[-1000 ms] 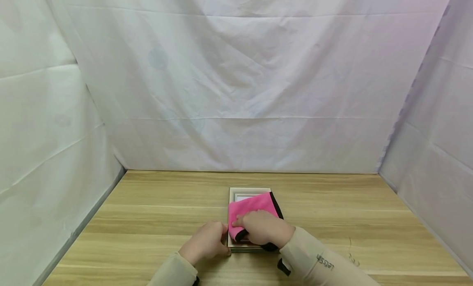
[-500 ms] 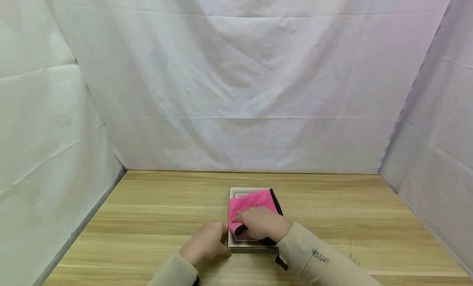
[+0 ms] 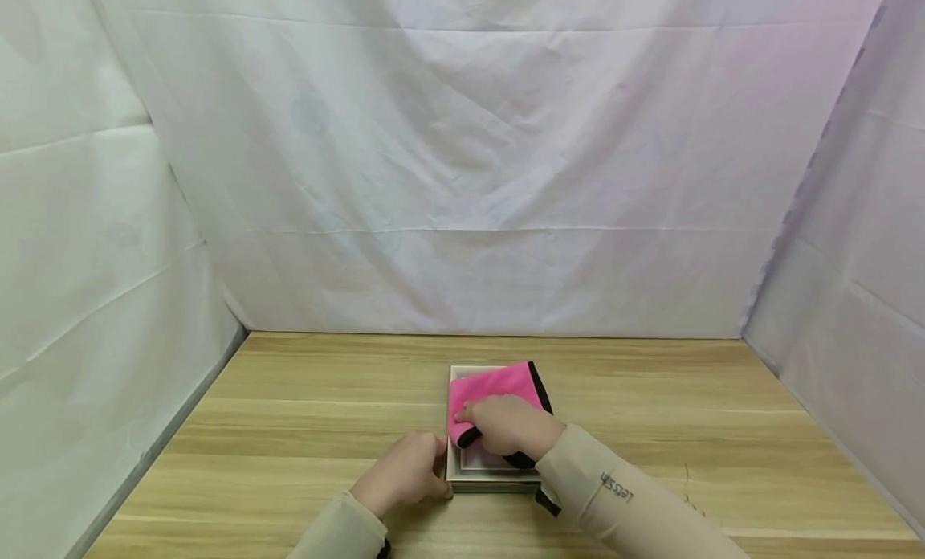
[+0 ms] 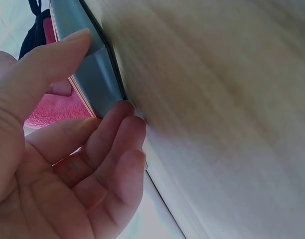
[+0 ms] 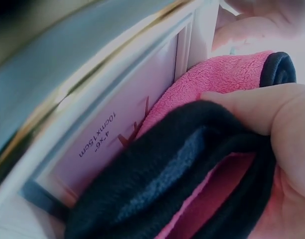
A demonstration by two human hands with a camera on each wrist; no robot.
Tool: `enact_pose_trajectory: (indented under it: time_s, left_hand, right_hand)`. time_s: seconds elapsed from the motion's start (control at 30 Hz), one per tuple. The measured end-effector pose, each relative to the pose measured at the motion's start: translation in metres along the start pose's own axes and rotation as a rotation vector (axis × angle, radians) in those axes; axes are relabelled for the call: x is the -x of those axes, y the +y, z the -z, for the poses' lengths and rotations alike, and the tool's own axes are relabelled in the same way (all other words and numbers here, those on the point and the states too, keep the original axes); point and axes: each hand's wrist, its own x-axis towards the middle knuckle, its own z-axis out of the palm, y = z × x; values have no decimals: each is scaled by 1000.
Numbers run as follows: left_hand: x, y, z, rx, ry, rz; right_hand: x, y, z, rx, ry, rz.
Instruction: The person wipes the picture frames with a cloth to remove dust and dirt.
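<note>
A picture frame (image 3: 455, 464) with a pale, gold-edged border lies flat on the wooden table. Its insert (image 5: 100, 134) shows printed size text in the right wrist view. My left hand (image 3: 407, 472) grips the near left corner of the frame, thumb (image 4: 58, 57) on the near side and fingertips at the left side. A pink cloth (image 3: 499, 382) with black trim covers much of the frame's face. My right hand (image 3: 511, 425) holds the folded cloth against it, the thumb (image 5: 252, 107) lying over a fold. Most right fingers are hidden.
The wooden table (image 3: 325, 398) reaches back to a white sheet (image 3: 462, 181), with more white sheeting at left and right. A thin dark thread or mark (image 3: 686, 483) shows on the table at right.
My right hand and the cloth have slid away from me up the frame, baring more of its near end. The left hand and the frame stay in place.
</note>
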Motion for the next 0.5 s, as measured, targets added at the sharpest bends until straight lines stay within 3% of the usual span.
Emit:
enact_pose_trajectory:
  time_s: [0.5]
  left_hand:
    - [1, 2, 1, -31, 5, -5]
  right_hand:
    - [-6, 2, 2, -4, -24, -21]
